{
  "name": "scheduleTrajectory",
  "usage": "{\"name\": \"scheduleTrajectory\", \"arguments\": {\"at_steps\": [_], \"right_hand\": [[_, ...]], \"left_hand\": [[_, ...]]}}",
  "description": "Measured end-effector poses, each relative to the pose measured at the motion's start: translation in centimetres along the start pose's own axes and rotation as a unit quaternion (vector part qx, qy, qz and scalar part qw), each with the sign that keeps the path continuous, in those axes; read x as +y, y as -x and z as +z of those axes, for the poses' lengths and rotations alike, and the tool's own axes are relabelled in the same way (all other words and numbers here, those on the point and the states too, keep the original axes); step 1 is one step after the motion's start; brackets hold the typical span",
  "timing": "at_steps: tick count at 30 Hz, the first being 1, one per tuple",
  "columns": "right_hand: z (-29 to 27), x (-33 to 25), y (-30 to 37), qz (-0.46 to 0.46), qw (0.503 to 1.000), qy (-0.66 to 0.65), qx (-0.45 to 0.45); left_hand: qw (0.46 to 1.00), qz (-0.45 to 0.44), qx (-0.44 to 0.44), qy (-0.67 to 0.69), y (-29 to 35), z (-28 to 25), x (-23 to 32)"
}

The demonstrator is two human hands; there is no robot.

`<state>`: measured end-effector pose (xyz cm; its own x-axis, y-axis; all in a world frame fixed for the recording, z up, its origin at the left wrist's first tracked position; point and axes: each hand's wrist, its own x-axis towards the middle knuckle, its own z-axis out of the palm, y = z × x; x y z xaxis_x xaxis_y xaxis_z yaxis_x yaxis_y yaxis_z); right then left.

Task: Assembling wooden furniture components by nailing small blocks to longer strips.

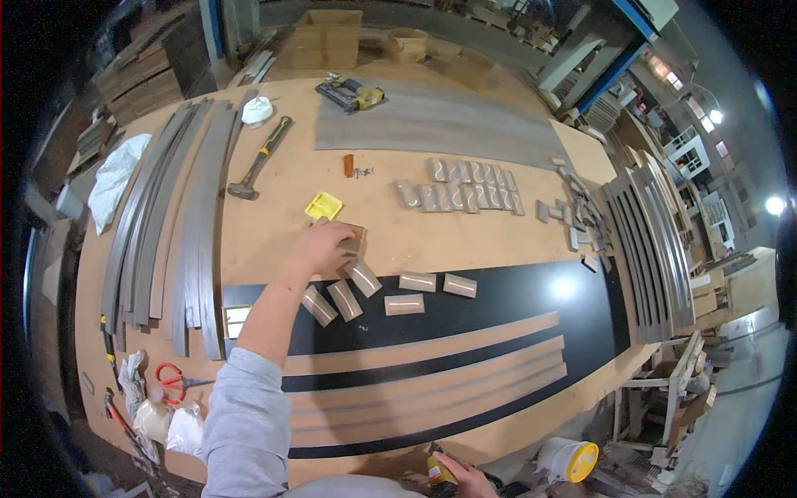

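My left hand [320, 247] reaches over the table, its fingers closed on a small wood block [357, 241]. Just beyond it stands a small yellow tray [324, 206]. Several short wood pieces with a pale line of glue, such as one piece [364, 279], lie beside it on a black panel [498, 311]. Low in the view, at the table's near edge, my right hand [469, 480] is closed around a yellow-and-black object [440, 470], mostly hidden and cut off. Long wood strips [432, 373] rest on the panel in front of me.
Farther off are two rows of glued blocks [469, 187], a hammer [261, 158] and a nail gun [351, 91]. Long grey strips [158, 224] lie at the left, near red-handled scissors [172, 383]. Loose offcuts [579, 207] and stacked slats [647, 249] fill the right; a white bucket [569, 459] stands below.
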<state>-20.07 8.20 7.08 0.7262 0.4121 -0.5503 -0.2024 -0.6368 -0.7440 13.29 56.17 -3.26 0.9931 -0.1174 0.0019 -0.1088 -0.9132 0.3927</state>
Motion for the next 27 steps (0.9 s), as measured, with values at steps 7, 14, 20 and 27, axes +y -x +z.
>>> {"name": "scheduleTrajectory", "arguments": {"at_steps": [7,14,20,27], "right_hand": [[-1.9,-1.8,-0.5,-0.059,0.998,0.024,-0.028],[-2.3,1.5,-1.1,0.054,0.985,0.092,-0.133],[-1.6,2.5,-1.6,0.042,0.986,0.090,-0.134],[-2.1,-0.5,-1.2,0.094,0.970,0.175,-0.144]], "left_hand": [[0.981,-0.182,-0.030,-0.053,5.3,-3.2,-2.3],[0.988,-0.118,-0.053,-0.087,9.6,-6.3,-1.7],[0.978,-0.111,-0.007,-0.178,9.8,-6.5,-1.3],[0.989,-0.121,0.017,-0.082,9.7,-7.6,-1.2]]}}
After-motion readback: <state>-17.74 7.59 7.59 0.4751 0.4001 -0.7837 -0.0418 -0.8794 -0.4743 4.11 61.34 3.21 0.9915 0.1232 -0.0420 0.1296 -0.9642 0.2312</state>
